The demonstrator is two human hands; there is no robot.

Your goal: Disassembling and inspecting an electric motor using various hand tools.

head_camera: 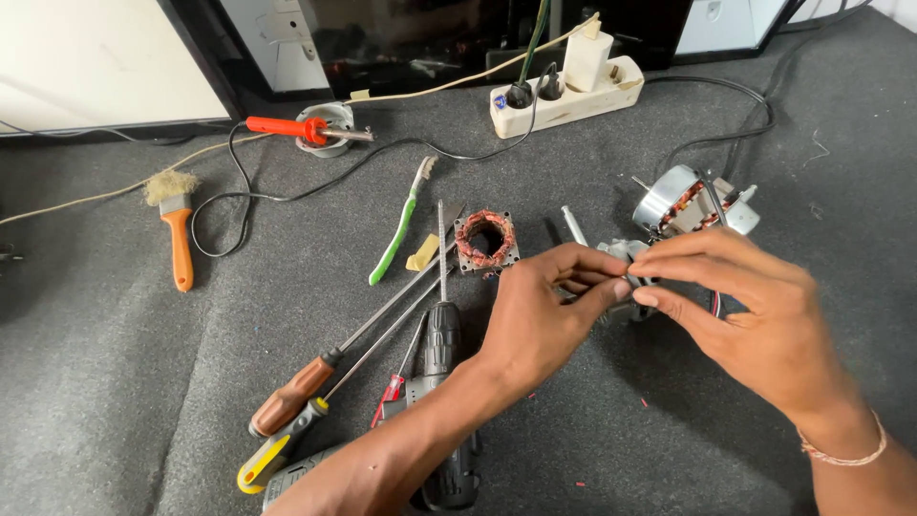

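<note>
Both hands meet over the grey mat, right of centre. The left hand [540, 320] and the right hand [755, 315] each have fingertips pressed together in a pinching grip on a small grey metal part [621, 256], mostly hidden behind the fingers. Just beyond it, farther right, lies a fan motor [680, 201] with copper windings showing. Left of the hands sits a copper coil block [486, 240], with a green toothbrush [401, 225] farther left. Nearer, under the left forearm, lie a black power drill [441, 354] and two long screwdrivers [315, 377]. A power strip [564, 96] rests at the far edge.
</note>
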